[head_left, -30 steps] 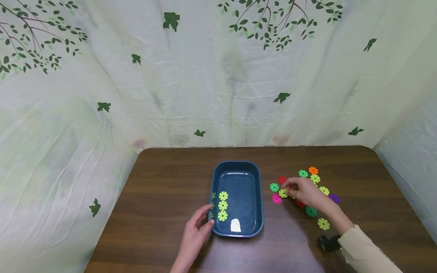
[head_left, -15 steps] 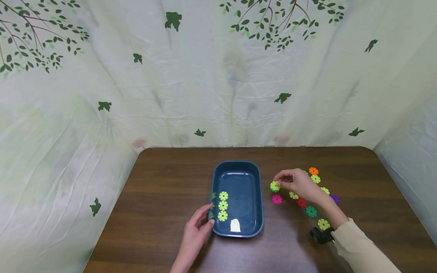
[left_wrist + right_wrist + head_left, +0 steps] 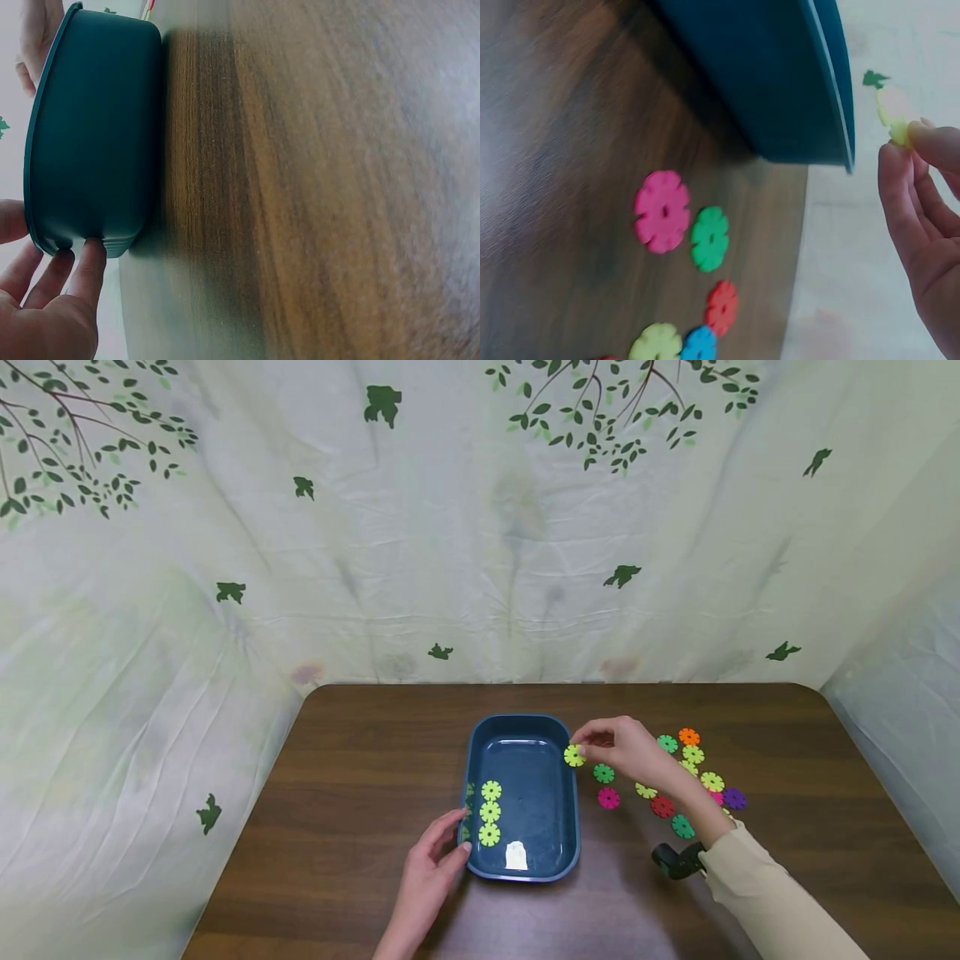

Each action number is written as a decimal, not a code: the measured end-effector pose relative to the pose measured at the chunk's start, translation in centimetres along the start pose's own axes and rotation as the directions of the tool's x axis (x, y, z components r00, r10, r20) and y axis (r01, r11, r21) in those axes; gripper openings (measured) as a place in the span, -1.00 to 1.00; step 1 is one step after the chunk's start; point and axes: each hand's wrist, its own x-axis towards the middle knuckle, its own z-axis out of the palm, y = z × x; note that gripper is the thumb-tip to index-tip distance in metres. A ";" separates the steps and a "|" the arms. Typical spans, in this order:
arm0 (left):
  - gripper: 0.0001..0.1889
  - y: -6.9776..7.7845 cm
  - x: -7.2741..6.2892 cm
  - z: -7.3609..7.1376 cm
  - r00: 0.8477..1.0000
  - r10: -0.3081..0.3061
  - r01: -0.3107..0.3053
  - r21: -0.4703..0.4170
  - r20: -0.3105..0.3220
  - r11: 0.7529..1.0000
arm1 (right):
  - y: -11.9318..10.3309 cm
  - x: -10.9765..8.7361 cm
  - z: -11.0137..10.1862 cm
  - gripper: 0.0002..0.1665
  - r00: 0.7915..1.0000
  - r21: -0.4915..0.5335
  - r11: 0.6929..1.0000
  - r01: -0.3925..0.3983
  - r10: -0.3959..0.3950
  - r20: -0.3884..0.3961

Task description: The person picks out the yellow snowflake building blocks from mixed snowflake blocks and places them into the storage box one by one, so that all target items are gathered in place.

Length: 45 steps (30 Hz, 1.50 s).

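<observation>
My right hand (image 3: 630, 752) pinches a yellow-green notched plastic disc (image 3: 574, 755) between thumb and fingertips. In the head view the disc overlaps the right rim of a blue rectangular tray (image 3: 525, 810). The right wrist view shows the held disc (image 3: 900, 135) raised higher than the tray's edge. Several similar yellow-green discs (image 3: 490, 812) lie in a column inside the tray, mirrored in its left wall. My left hand (image 3: 427, 864) holds the tray's left side near the front corner. In the left wrist view its fingertips (image 3: 91, 251) are against the outer wall, with one digit at the rim.
Loose discs lie right of the tray: a green disc (image 3: 603, 773) and a pink disc (image 3: 608, 797) nearest it, then red, orange (image 3: 688, 737), purple (image 3: 734, 798) and more yellow-green ones. A black wrist-worn device (image 3: 677, 861) hangs by the right sleeve. A printed cloth stands behind the table.
My right hand has picked up a yellow-green disc from the scattered ones and carried it left and away from me to the tray's right rim. The left hand and tray have stayed put.
</observation>
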 end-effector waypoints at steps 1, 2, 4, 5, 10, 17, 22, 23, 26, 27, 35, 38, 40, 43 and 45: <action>-0.55 0.0 0.0 0.0 1.000 0.003 -0.003 0.000 0.000 1.000 | -0.2 0.2 0.1 -0.86 1.000 0.001 1.000 0.011 -0.011 0.015; -0.55 0.0 0.0 0.0 1.000 0.004 -0.004 -0.002 0.000 1.000 | -0.4 0.4 0.2 -0.86 0.999 -0.001 1.000 0.016 -0.016 0.030; -0.55 0.0 0.0 0.0 1.000 0.010 -0.010 -0.007 0.001 1.000 | -0.9 0.9 0.3 -0.87 0.998 -0.010 1.000 0.027 -0.026 0.064; -0.55 0.0 0.0 0.0 1.000 0.013 -0.013 -0.010 0.003 1.000 | -1.1 1.1 0.3 -0.87 0.996 -0.013 0.999 0.033 -0.031 0.084; -0.55 0.0 -0.1 -0.1 1.000 0.016 -0.016 -0.012 0.002 1.000 | -2.1 2.2 0.7 -0.88 0.985 -0.019 0.999 0.041 -0.037 0.166; -0.56 0.0 0.0 0.0 1.000 0.006 -0.006 -0.005 -0.001 1.000 | -2.6 3.6 1.4 -0.88 0.975 -0.038 0.999 0.032 -0.023 0.223; -0.55 -0.1 -0.1 -0.1 1.000 0.010 -0.010 -0.014 0.001 1.000 | -3.0 4.5 2.1 -0.89 0.978 -0.057 0.998 0.024 -0.011 0.210; -0.55 -0.1 -0.1 -0.1 1.000 0.010 -0.010 -0.015 0.002 1.000 | -3.1 4.7 2.3 -0.90 0.978 -0.058 0.998 0.020 -0.008 0.207; -0.55 0.0 -0.1 -0.1 1.000 0.009 -0.009 -0.014 0.003 1.000 | -3.3 5.2 2.7 -0.90 0.978 -0.062 0.998 0.025 -0.011 0.209; -0.55 0.0 -0.1 -0.1 1.000 0.007 -0.007 -0.014 0.004 1.000 | -3.4 5.3 2.8 -0.90 0.977 -0.063 0.998 0.027 -0.013 0.211; -0.55 0.0 0.0 -0.1 1.000 -0.005 0.005 -0.010 0.000 1.000 | -4.1 6.5 3.8 -0.89 0.977 -0.062 0.997 0.036 -0.022 0.213; -0.55 -0.1 0.1 -0.1 1.000 -0.003 0.003 -0.008 0.000 1.000 | -4.3 6.9 4.3 -0.88 0.976 -0.047 0.998 0.035 -0.024 0.215; -0.55 -0.1 0.1 -0.1 1.000 -0.002 0.002 -0.012 0.000 1.000 | -4.4 7.1 4.7 -0.87 0.975 -0.043 0.998 0.041 -0.030 0.219; -0.55 -0.1 0.1 -0.1 1.000 -0.002 0.002 -0.015 -0.002 1.000 | -4.7 7.3 5.2 -0.88 0.974 -0.046 0.998 0.043 -0.031 0.223; -0.55 0.0 0.1 -0.1 1.000 -0.003 0.003 -0.014 -0.001 1.000 | -4.8 7.5 5.5 -0.88 0.974 -0.049 0.998 0.051 -0.039 0.222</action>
